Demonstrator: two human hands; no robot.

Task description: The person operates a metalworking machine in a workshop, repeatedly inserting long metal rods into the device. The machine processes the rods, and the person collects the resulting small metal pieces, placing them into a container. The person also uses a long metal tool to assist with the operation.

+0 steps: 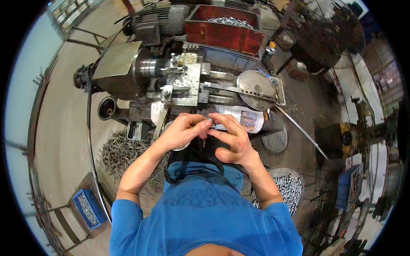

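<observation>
A blue bin [83,211] of small metal parts stood at the far left, and between it and the machine a heap [121,153] of metal pieces lay loose on the floor, off the machine's near left corner. The machine [183,81] ran across behind the hands, with its spindle [151,67] toward its left end.

The left hand [183,130] came in over the machine's near edge, its thumb and forefinger pinching a small shiny part [212,124]. The part was held in the air, between the two hands. The right hand [235,138] faced it, two fingers reaching toward the part and the thumb spread well apart from them; whether those fingertips touched it, I could not tell.

The step in hand looked to be fingertip handling of that one part. The next move, as I judged it, called for a firm left pinch, with the right fingers closing squarely if they were to share the hold, since so small a part could slip.

Farther right, a paper [245,118] lay along the machine's near edge, a red box [222,39] stood beyond its far edge, and a disc [256,79] sat near its right end. A round basket [300,181] full of shiny parts stood on the floor at the right.
</observation>
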